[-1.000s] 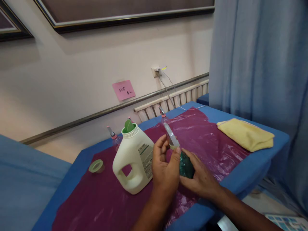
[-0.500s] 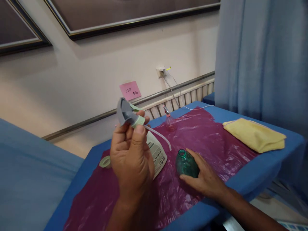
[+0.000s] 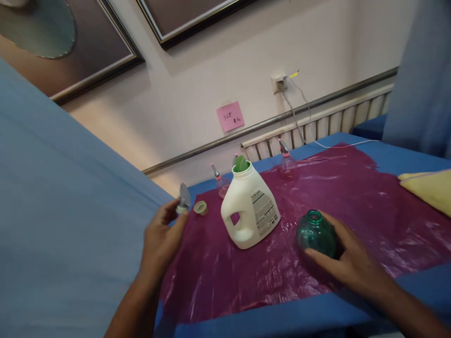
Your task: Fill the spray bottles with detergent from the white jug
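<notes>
Between the thumb and fingers of my left hand (image 3: 162,237) is a grey and pale green spray head (image 3: 184,197); its dip tube cannot be seen now. My right hand (image 3: 352,253) wraps around the side of a round green transparent bottle (image 3: 316,237), whose open neck faces up. The bottle is at the purple plastic sheet (image 3: 225,281). A white jug (image 3: 243,206) with a handle and a printed label stands upright between my hands, a green piece (image 3: 241,163) sitting in its mouth. Just right of the spray head lies a pale cap (image 3: 200,208).
Clear spray bottles with pink collars, one (image 3: 221,184) behind the jug and another (image 3: 288,164) farther right, stand near the wall. A folded yellow cloth (image 3: 431,188) lies at the right. A blue curtain (image 3: 70,211) hangs at left. A white cord (image 3: 345,146) crosses the table's back edge.
My left hand has moved left and down with the spray head, uncovering the jug. The view has shifted leftward. My right hand still holds the green bottle.
</notes>
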Action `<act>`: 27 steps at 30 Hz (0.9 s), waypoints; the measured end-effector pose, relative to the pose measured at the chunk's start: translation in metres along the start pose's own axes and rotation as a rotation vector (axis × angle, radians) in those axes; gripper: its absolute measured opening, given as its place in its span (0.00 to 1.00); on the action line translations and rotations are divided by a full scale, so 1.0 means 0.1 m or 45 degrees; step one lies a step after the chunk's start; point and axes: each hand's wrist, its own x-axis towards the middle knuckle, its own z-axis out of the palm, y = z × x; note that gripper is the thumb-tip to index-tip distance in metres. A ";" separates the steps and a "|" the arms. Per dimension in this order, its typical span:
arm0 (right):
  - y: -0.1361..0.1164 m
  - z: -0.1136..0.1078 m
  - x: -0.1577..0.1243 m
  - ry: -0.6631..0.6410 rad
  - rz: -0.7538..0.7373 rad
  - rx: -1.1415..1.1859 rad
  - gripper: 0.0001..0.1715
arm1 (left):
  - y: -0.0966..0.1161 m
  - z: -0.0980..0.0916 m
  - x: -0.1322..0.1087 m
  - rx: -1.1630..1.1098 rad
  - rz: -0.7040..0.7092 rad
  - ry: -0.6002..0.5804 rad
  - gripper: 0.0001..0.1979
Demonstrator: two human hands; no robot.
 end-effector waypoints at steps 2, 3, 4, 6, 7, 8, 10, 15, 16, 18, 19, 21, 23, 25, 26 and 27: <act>0.02 0.00 -0.01 -0.003 -0.002 -0.016 0.52 | -0.42 0.01 -0.10 0.244 -0.022 -0.232 0.28; 0.03 0.00 -0.01 -0.006 0.002 -0.028 0.52 | -0.58 0.03 -0.16 0.337 -0.020 -0.334 0.27; 0.04 0.00 -0.02 -0.009 0.007 -0.040 0.52 | -0.71 0.06 -0.22 0.439 -0.036 -0.402 0.26; 0.06 0.00 -0.02 -0.010 0.023 -0.061 0.53 | -0.88 0.13 -0.33 0.585 -0.045 -0.489 0.24; 0.06 0.00 -0.02 -0.012 0.032 -0.064 0.54 | -0.94 0.17 -0.38 0.639 -0.042 -0.514 0.23; 0.07 0.00 -0.02 -0.008 0.041 -0.062 0.54 | -0.98 0.20 -0.41 0.677 -0.032 -0.536 0.23; 0.06 -0.01 -0.02 0.008 0.062 -0.052 0.55 | -1.02 0.23 -0.44 0.711 -0.014 -0.590 0.23; 0.01 -0.01 -0.02 0.042 0.163 0.006 0.60 | -0.88 0.30 -0.52 0.508 -0.015 -0.464 0.24; 0.00 0.00 -0.02 0.061 0.179 0.031 0.61 | -0.80 0.34 -0.55 0.377 -0.045 -0.379 0.26; 0.00 0.03 -0.02 0.103 0.182 0.098 0.61 | -0.57 0.46 -0.59 -0.001 -0.142 -0.305 0.30; 0.00 0.05 -0.02 0.120 0.170 0.135 0.61 | -0.45 0.54 -0.61 -0.224 -0.191 -0.308 0.33; 0.00 0.06 -0.02 0.130 0.151 0.171 0.59 | -0.21 0.71 -0.63 -0.523 -0.216 -0.366 0.36; -0.03 0.03 -0.02 0.108 0.144 0.147 0.55 | -0.02 0.87 -0.63 -0.612 -0.174 -0.420 0.33; -0.09 -0.04 -0.01 0.087 0.119 0.095 0.53 | 0.09 1.00 -0.61 -0.624 -0.167 -0.451 0.28; -0.13 -0.09 0.00 0.081 0.095 0.067 0.52 | 0.13 1.05 -0.58 -0.628 -0.179 -0.454 0.28; -0.16 -0.16 0.02 0.081 0.065 0.041 0.51 | 0.15 1.09 -0.55 -0.634 -0.188 -0.446 0.28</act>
